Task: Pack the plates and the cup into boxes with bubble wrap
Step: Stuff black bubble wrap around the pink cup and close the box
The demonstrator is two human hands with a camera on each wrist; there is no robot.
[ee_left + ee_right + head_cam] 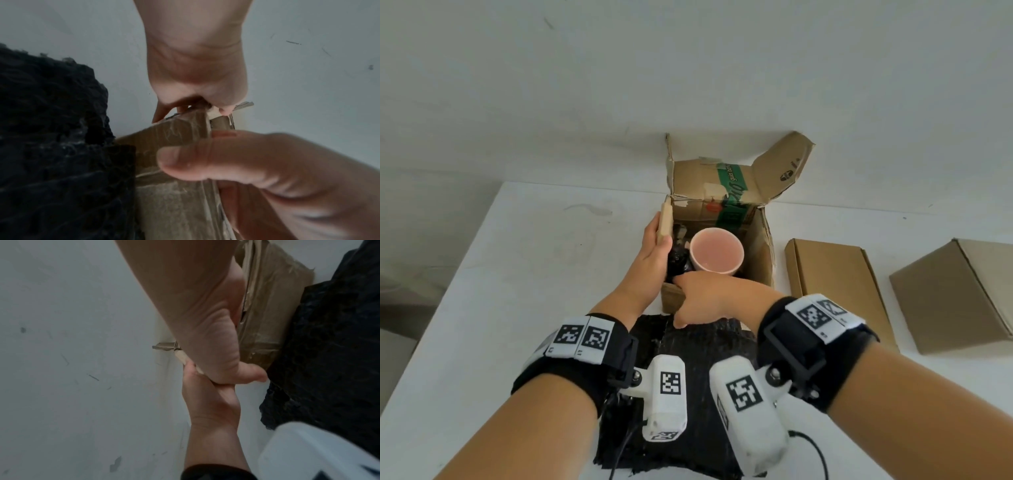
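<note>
An open cardboard box stands at the back of the white table against the wall. Inside it a pink cup sits upright, with crumpled black bubble wrap to its left. My left hand grips the box's left flap, seen close in the left wrist view, where the left hand curls over the cardboard edge. My right hand holds the box's near flap, thumb outside; its fingers are hidden. A black bubble wrap sheet lies in front of the box. No plates show.
Right of the open box lie a flat folded carton and a closed brown box. The table's left edge runs diagonally toward me. The wall stands directly behind the open box.
</note>
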